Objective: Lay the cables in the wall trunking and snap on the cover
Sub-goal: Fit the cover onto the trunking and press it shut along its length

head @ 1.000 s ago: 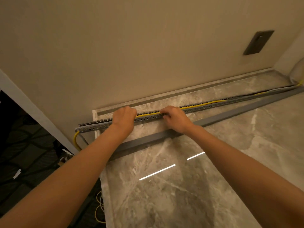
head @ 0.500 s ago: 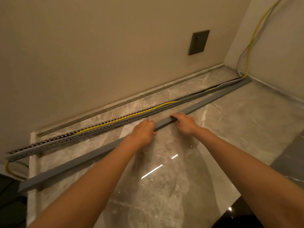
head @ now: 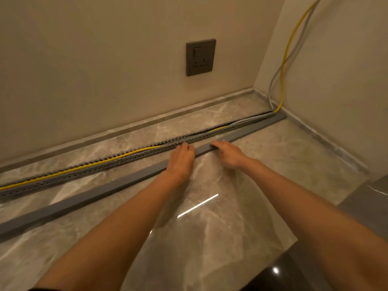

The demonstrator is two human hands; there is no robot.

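Resting across the cover (head: 117, 185), your left hand (head: 181, 161) lies palm down, its fingertips reaching the strip's far edge beside the trunking (head: 90, 172). Whether they hook round that edge cannot be told. Your right hand (head: 228, 153), just beside it, curls its fingers over the cover's top.

The cover is a long grey strip on the marble floor (head: 273, 164). Its long axis runs from lower left towards the room's corner at upper right, parallel to the slotted grey trunking and just in front of it.

A yellow cable (head: 52, 174) lies along the trunking and, with a grey cable (head: 270, 91), climbs the right-hand wall. A dark socket plate (head: 201, 57) sits on the beige back wall (head: 105, 59).
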